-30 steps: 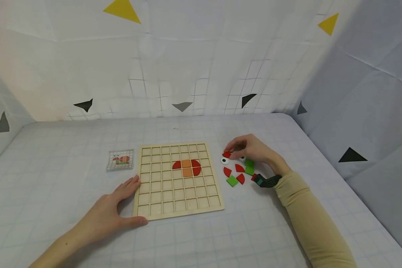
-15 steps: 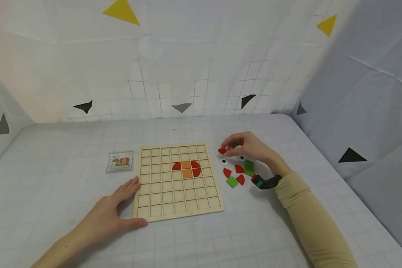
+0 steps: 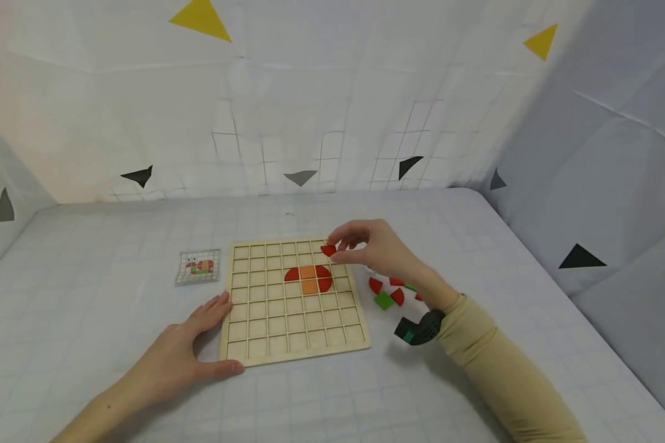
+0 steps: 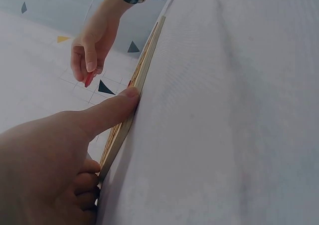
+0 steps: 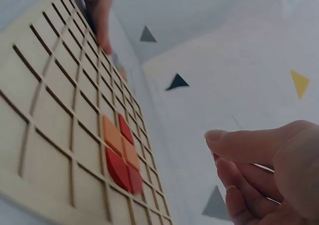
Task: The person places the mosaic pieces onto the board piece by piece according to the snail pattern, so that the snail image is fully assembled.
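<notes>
The head view showed your right hand [image 3: 377, 249] over the far right part of the wooden grid board [image 3: 288, 326], its thumb and fingers pinching a red piece [image 3: 329, 250]. From the left wrist, you could see that piece held up off the board, apart from its surface; in the right wrist view your fingers hid most of it. Your left hand [image 3: 172, 357] held nothing: its fingers were spread and touched the board's left edge, with the thumb at the near left corner. The board lay flat on the table [image 3: 332, 400]. In its cells you had two orange squares [image 3: 308, 287], one directly nearer you than the other, a red quarter-round [image 3: 292, 274] just left of the farther square, and a red half-round shape [image 3: 324, 285] made of two pieces against the right side of both. Right of the board, near your forearm, lay loose red pieces [image 3: 397, 296] and a green square [image 3: 383, 300], with others partly hidden behind your wrist. A small picture card [image 3: 198, 266] lay beside the board's left edge, beyond your left hand.
</notes>
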{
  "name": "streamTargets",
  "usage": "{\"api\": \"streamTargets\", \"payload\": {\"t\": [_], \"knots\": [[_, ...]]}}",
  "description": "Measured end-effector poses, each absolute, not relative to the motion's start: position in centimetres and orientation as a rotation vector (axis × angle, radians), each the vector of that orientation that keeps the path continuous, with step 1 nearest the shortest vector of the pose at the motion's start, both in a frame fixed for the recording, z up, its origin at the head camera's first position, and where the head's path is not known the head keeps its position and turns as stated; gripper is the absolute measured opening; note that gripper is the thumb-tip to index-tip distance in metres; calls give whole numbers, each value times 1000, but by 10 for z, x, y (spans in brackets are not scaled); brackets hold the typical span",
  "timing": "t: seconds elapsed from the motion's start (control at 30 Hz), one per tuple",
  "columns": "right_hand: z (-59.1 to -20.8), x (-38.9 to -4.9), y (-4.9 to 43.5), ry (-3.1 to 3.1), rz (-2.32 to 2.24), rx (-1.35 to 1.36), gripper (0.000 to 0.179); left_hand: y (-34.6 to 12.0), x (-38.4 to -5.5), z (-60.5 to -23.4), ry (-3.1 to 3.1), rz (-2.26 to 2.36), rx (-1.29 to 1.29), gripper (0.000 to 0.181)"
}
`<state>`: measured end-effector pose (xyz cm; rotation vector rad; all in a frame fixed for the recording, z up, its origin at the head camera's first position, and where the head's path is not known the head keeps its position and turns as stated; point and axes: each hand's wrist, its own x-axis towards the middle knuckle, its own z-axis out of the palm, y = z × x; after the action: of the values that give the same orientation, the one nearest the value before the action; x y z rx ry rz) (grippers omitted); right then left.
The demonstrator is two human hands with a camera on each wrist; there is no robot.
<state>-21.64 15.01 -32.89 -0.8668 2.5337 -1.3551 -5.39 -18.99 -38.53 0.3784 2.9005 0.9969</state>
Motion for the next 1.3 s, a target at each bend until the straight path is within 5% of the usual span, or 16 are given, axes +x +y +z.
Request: {"api": "streamTargets", "payload": {"t": [0.8, 1.3], "knots": [[-385, -184, 96, 2525, -1316, -988, 21, -191, -54, -384, 2884, 1009, 374, 105], [-387, -181, 95, 2522, -1311, -1060, 20, -192, -55, -385, 2882, 1018, 383, 104]]}}
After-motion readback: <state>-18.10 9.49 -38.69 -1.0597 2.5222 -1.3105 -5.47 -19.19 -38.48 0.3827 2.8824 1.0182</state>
